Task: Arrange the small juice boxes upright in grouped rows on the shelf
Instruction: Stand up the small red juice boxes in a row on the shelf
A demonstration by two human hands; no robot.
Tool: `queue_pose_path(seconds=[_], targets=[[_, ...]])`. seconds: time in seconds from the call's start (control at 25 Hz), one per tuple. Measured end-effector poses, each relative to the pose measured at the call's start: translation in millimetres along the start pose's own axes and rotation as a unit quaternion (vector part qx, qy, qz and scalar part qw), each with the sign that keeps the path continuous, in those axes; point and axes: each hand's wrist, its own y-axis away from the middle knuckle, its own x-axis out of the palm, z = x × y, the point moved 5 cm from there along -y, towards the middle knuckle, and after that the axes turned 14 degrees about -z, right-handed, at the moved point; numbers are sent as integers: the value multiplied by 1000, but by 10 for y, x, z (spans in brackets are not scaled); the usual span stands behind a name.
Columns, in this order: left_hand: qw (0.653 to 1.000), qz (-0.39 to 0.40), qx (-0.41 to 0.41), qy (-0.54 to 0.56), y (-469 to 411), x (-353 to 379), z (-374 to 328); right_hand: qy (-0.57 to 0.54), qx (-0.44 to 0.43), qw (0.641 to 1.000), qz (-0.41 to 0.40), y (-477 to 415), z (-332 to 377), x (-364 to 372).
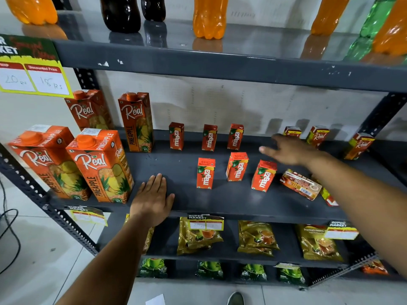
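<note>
Several small red juice boxes stand upright on the dark shelf (167,168): a back row of three (209,137) and a front row of three (237,166). Three small Real boxes (318,135) stand at the back right. One small box (300,184) lies flat on its side at the front right, and another (329,198) is partly hidden under my right forearm. My left hand (153,199) rests flat and empty on the shelf's front edge. My right hand (286,150) hovers open above the shelf between the two groups, holding nothing.
Tall pineapple juice cartons (101,168) fill the shelf's left end. Soft drink bottles (209,17) stand on the shelf above. Tea packets (199,235) lie on the shelves below. A perforated metal upright (378,115) bounds the right side.
</note>
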Motion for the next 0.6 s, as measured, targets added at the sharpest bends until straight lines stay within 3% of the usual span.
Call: queue_pose_path(seconds=[0.16,0.24,0.36,0.48,0.6], targets=[[1000,13,7,-14,-13,50,4,-20,29,999,-32,210,-522,-198],[1000,13,11,8,-1,18,34,0,50,999,20,378,-740,-108],[993,-75,29,82,114,-257,-109,45,64,993,93,538,-1016,126],[978,-143,102,112,343,-451,-866,92,34,987,130,574,-1183,312],[950,-144,212,177,495,-353,-1983,140,-21,983,117,496,-1309,446]])
